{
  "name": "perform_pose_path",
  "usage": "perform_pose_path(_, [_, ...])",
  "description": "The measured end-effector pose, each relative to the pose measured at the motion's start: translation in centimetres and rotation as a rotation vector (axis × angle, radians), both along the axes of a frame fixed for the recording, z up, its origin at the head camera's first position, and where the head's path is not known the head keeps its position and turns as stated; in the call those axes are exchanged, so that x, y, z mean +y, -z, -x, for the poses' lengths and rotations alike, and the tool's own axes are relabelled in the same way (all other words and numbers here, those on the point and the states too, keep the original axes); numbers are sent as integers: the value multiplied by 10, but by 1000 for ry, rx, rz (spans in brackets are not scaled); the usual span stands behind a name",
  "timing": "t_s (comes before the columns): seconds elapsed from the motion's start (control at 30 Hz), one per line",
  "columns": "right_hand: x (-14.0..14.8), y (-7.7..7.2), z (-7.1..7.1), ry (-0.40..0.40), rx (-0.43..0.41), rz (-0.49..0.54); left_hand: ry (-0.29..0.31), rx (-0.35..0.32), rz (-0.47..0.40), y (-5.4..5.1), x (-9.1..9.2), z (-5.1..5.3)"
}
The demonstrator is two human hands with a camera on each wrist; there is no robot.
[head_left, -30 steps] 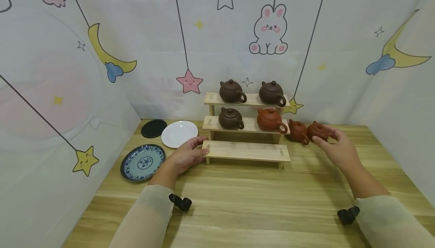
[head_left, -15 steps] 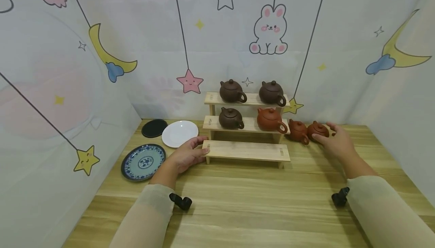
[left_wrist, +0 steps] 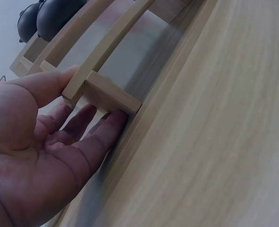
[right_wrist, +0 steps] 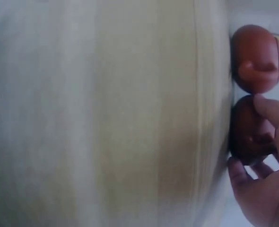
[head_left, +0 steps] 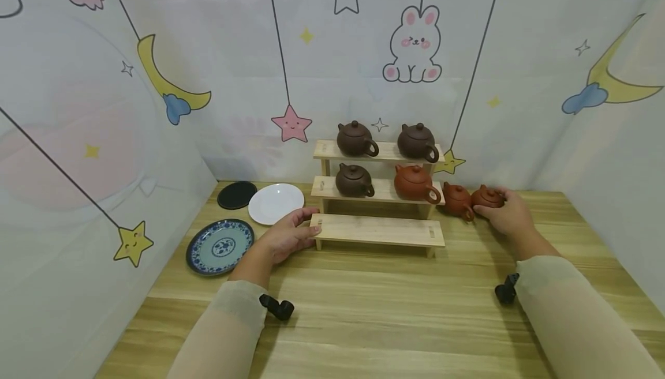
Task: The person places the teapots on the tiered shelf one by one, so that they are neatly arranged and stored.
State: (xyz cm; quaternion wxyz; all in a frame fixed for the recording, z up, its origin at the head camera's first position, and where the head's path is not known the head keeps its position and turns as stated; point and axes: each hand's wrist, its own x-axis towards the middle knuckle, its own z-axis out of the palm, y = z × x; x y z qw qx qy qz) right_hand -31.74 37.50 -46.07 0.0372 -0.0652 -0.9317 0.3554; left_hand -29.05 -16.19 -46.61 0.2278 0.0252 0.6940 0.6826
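My left hand (head_left: 287, 237) holds the left end of the three-tier wooden stand (head_left: 376, 230), thumb on the lowest shelf and fingers by its leg, as the left wrist view shows. At the right, my right hand (head_left: 511, 217) grips a reddish-brown teapot (head_left: 487, 196) standing on the table, with thumb and fingers on opposite sides. Close beside it sits another reddish-brown teapot (head_left: 457, 200), also seen in the right wrist view (right_wrist: 257, 59). The middle shelf bears a dark brown teapot (head_left: 353, 180) and an orange-red teapot (head_left: 414, 183).
Two dark brown teapots, one left (head_left: 355, 139) and one right (head_left: 417, 141), stand on the top shelf. Left on the wooden table (head_left: 384, 315) lie a blue-patterned plate (head_left: 220, 246), a white plate (head_left: 275, 205) and a black round plate (head_left: 237, 195). A printed cloth (head_left: 353, 67) hangs behind.
My right hand has moved left and closed in around the right-hand reddish-brown teapot, its forearm swinging inward. The left hand stays at the stand; the teapots keep their places.
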Motion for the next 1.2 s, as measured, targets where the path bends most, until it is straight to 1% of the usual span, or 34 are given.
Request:
perform_pose_path(0.1, [0, 1, -2, 11, 6, 13, 1, 2, 3, 0, 0, -1])
perform_pose_path(0.2, [0, -1, -8, 26, 9, 25, 3, 5, 1, 0, 0, 0])
perform_pose_path(0.37, [2, -7, -25, 51, 18, 57, 6, 10, 0, 1, 0, 0])
perform_pose_path(0.5, [1, -15, -42, 41, 23, 63, 0, 15, 3, 2, -1, 0])
perform_pose_path(0.7, [-9, -28, -76, -17, 51, 49, 1, 8, 6, 2, -1, 1])
perform_pose_path(0.87, [-27, -34, -100, -58, 45, 62, 2, 8, 2, 3, -1, 1])
perform_pose_path(1.07, [-62, -39, -126, -153, 48, 132, 5, 13, 11, 3, -2, 2])
perform_pose_path(1.2, [-90, -41, -138, -212, 64, 163, 4, 8, 13, 2, -2, 1])
